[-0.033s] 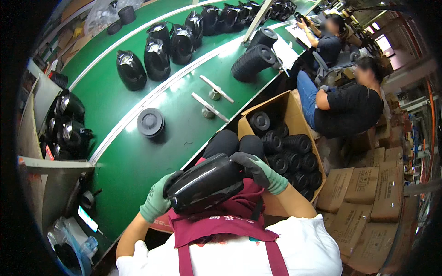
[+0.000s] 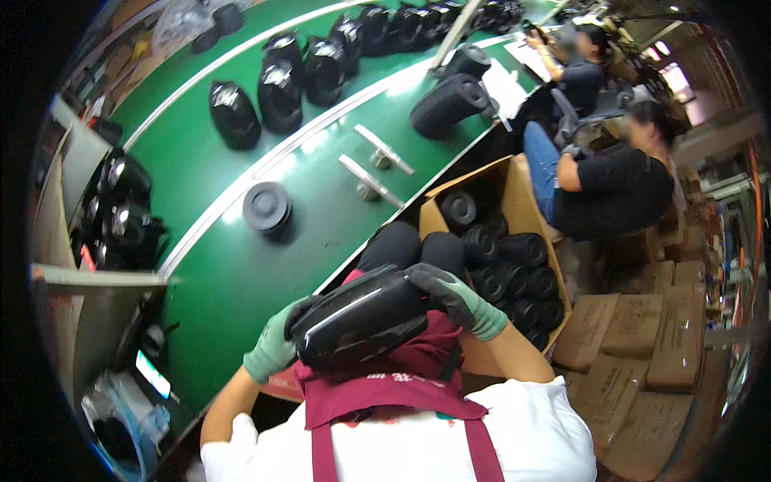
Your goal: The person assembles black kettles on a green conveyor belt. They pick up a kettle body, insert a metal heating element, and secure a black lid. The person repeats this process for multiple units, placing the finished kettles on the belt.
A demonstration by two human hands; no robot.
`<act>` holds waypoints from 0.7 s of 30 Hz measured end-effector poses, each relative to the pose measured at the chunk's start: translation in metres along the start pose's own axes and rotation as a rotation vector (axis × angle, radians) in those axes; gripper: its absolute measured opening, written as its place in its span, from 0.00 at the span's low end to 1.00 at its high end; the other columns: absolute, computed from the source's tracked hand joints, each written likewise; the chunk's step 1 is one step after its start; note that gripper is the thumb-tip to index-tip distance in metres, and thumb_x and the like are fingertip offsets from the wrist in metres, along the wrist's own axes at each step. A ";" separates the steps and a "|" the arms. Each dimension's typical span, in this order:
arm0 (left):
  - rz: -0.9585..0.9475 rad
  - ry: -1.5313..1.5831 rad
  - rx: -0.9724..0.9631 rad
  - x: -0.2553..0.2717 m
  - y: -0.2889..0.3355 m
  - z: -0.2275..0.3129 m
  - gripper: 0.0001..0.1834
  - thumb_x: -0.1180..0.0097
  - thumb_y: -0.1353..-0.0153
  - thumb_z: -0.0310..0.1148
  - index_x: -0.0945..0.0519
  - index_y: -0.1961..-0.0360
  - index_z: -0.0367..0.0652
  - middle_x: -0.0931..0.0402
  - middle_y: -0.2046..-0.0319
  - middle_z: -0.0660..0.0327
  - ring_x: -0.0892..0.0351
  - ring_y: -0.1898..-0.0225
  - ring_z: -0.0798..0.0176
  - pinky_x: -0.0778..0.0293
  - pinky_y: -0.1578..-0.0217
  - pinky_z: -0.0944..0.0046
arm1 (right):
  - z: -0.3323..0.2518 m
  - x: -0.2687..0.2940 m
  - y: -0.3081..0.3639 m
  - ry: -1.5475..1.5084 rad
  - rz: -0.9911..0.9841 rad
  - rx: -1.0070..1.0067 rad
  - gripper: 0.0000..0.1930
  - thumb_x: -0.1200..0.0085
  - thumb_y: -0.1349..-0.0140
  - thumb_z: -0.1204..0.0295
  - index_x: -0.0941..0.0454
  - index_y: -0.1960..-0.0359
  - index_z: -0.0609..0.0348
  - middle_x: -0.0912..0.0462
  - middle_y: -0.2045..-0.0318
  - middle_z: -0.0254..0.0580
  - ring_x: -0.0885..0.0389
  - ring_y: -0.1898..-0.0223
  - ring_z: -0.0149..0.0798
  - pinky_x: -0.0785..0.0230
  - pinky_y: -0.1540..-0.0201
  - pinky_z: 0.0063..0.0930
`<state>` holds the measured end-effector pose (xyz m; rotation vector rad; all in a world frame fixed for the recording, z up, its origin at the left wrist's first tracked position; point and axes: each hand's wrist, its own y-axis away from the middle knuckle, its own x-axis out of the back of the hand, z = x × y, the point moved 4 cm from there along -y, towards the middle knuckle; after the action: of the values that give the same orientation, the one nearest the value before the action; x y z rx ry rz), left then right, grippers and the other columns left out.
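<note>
A glossy black jug lies sideways above my lap, held between both hands. My left hand, in a green glove with a dark grey palm, is closed round its left end. At the other end my right hand, gloved the same way, grips the rim with its fingers bent over it. The side facing away from me is hidden. Beyond the jug, a small stack of round black lids stands on the green work surface.
Several black jugs stand farther along the line. Two metal bars on knobs and stacked black discs are nearer. A carton of black round parts sits at my right, by a seated person. A phone lies left.
The whole view has shifted slightly, so the bench and its things sit a little farther right. Both hands keep their grip on the jug, almost unmoved.
</note>
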<state>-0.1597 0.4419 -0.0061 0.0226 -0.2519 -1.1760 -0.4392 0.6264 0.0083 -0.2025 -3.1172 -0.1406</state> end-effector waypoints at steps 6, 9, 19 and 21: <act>0.053 0.632 0.161 -0.003 0.030 -0.060 0.32 0.34 0.37 0.30 0.30 0.32 0.42 0.25 0.38 0.57 0.26 0.39 0.64 0.30 0.35 0.59 | 0.013 -0.033 -0.002 -0.286 0.082 -0.474 0.31 0.45 0.37 0.81 0.35 0.31 0.64 0.26 0.37 0.46 0.30 0.35 0.38 0.36 0.32 0.35; 0.138 0.587 0.214 -0.003 0.034 -0.085 0.31 0.38 0.34 0.34 0.31 0.32 0.38 0.26 0.37 0.55 0.28 0.37 0.63 0.32 0.35 0.60 | 0.015 -0.043 -0.027 0.078 -0.033 -0.152 0.31 0.38 0.41 0.79 0.32 0.34 0.65 0.22 0.42 0.43 0.25 0.40 0.35 0.34 0.35 0.30; 0.415 -0.432 -0.162 0.043 0.069 -0.086 0.29 0.41 0.30 0.37 0.31 0.32 0.39 0.30 0.33 0.54 0.27 0.35 0.55 0.31 0.33 0.54 | 0.030 -0.120 -0.296 1.127 0.049 0.037 0.44 0.33 0.45 0.43 0.36 0.27 0.32 0.40 0.26 0.49 0.39 0.28 0.55 0.35 0.34 0.56; 0.521 -0.324 -0.156 0.046 0.077 -0.084 0.30 0.37 0.34 0.39 0.28 0.34 0.40 0.26 0.37 0.55 0.26 0.37 0.54 0.30 0.34 0.54 | 0.062 -0.142 -0.337 1.372 -0.001 -0.024 0.51 0.31 0.52 0.37 0.43 0.25 0.16 0.52 0.22 0.48 0.50 0.25 0.68 0.42 0.34 0.73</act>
<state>-0.0555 0.4206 -0.0680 -0.3544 -0.4211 -0.6720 -0.3429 0.2805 -0.0860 -0.0484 -1.7499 -0.1982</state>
